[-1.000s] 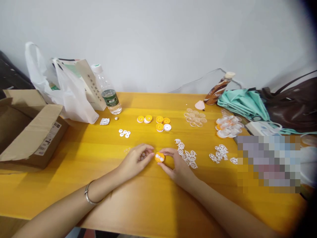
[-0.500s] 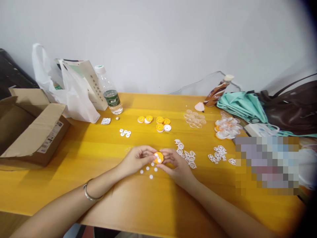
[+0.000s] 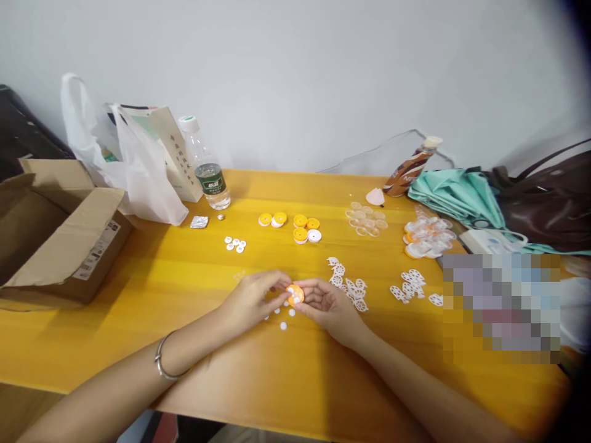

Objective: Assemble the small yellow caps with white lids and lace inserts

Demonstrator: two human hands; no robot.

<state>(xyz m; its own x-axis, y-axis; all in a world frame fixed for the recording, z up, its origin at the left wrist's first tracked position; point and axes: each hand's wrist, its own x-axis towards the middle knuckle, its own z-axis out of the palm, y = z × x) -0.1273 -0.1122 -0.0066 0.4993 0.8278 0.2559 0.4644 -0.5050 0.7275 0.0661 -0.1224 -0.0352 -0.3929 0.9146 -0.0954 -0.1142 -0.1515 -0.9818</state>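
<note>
Between my two hands, just above the table, is a small round orange plastic piece point(image 3: 295, 295) with white spots on its face. My left hand point(image 3: 258, 298) pinches its left side with thumb and fingertips. On its right side, my right hand point(image 3: 329, 307) grips the edge with thumb and fingers. Several small white discs point(image 3: 283, 325) lie on the table under the hands, some partly covered by my left fingers. To the right of my right hand lie white spoked plastic pieces point(image 3: 354, 289). Farther back sit orange and white round cases point(image 3: 300, 234).
A cardboard box point(image 3: 64, 246), a plastic bag point(image 3: 148, 178) and a water bottle point(image 3: 210, 172) stand at left. Round white pieces point(image 3: 235, 244) lie near a foil scrap point(image 3: 199, 222). Clear discs point(image 3: 367, 220), stacked clear-and-orange parts point(image 3: 429, 237), a brown bottle point(image 3: 410, 167) and a green umbrella point(image 3: 452, 194) are at right.
The orange piece has tilted slightly between my fingers, and my right thumb has come up onto its lower edge. The camera view has shifted a little; the table items stay in place.
</note>
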